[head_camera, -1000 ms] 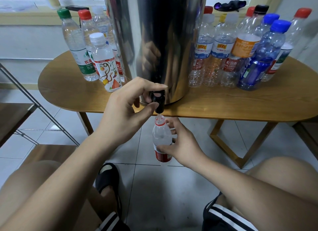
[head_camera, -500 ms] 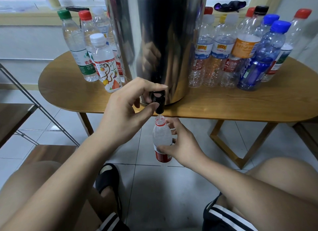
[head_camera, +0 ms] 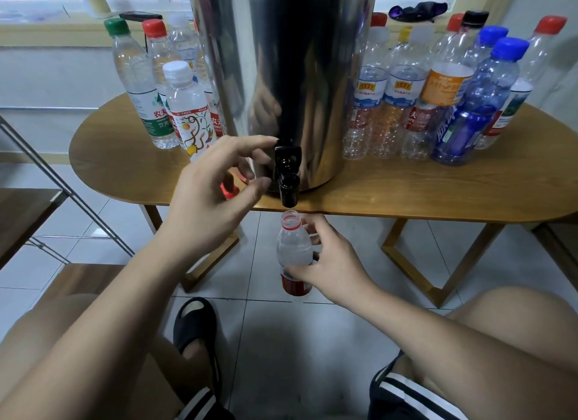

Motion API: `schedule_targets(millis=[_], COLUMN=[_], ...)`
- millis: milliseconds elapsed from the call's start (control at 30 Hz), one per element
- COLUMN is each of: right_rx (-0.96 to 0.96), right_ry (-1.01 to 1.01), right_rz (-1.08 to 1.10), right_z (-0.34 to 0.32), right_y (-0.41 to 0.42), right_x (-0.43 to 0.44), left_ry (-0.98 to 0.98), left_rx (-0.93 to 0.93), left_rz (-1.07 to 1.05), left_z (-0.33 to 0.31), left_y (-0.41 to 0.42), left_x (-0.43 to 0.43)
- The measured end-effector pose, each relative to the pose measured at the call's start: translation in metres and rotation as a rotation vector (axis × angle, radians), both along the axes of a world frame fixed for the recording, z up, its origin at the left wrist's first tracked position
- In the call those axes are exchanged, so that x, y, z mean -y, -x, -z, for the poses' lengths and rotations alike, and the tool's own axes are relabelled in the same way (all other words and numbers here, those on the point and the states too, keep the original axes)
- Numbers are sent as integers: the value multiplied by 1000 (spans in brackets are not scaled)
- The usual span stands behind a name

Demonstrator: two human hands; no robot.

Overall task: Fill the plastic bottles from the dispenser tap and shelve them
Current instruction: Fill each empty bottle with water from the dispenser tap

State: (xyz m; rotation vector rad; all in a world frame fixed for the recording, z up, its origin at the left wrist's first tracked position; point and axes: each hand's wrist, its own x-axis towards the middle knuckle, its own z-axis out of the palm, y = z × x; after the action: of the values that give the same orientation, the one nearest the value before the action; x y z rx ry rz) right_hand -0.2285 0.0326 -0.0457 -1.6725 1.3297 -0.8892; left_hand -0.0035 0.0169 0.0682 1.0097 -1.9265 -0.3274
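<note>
**A:** Where is the tap?

**B:** The black tap (head_camera: pixel 287 172) is at 12 o'clock, low on the steel dispenser (head_camera: pixel 281 59), which stands on the oval wooden table (head_camera: pixel 438 194). The left hand (head_camera: pixel 212 194) hovers at the tap's 9 o'clock with its fingers loosely spread. The forefinger is by the lever's top and the thumb is just beside the spout.

**A:** And the bottle?

**B:** The uncapped bottle (head_camera: pixel 292 250) has a red label and is upright, its mouth just under the spout. The right hand (head_camera: pixel 331 263) grips it from 3 o'clock. A red cap (head_camera: pixel 227 191) lies on the table behind the left hand.

**A:** Any others?

**B:** There are capped bottles (head_camera: pixel 184 106) at 10 o'clock and another cluster (head_camera: pixel 403 106) at 2 o'clock. A black sandal (head_camera: pixel 195 329) is at 7 o'clock.
</note>
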Motion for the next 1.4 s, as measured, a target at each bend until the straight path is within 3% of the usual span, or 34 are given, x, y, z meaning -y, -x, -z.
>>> schedule_targets(millis=[567,867,1033,1400], right_rx=[-39,-68,-86,-136], right_ry=[0,10,26,55], right_rz=[-10,-34,-35,-83], right_z=[-4,-4,-5,-10], right_y=[3,6,6,9], right_x=[-7,-11,-12,-20], left_ry=[-208,-225,-206,-468], left_rx=[287,365,313,86], left_rz=[-328,-310,-280,79], left_z=[41,49,40,18], left_y=[-58,-55,-48,-29], left_x=[39,46,34,-7])
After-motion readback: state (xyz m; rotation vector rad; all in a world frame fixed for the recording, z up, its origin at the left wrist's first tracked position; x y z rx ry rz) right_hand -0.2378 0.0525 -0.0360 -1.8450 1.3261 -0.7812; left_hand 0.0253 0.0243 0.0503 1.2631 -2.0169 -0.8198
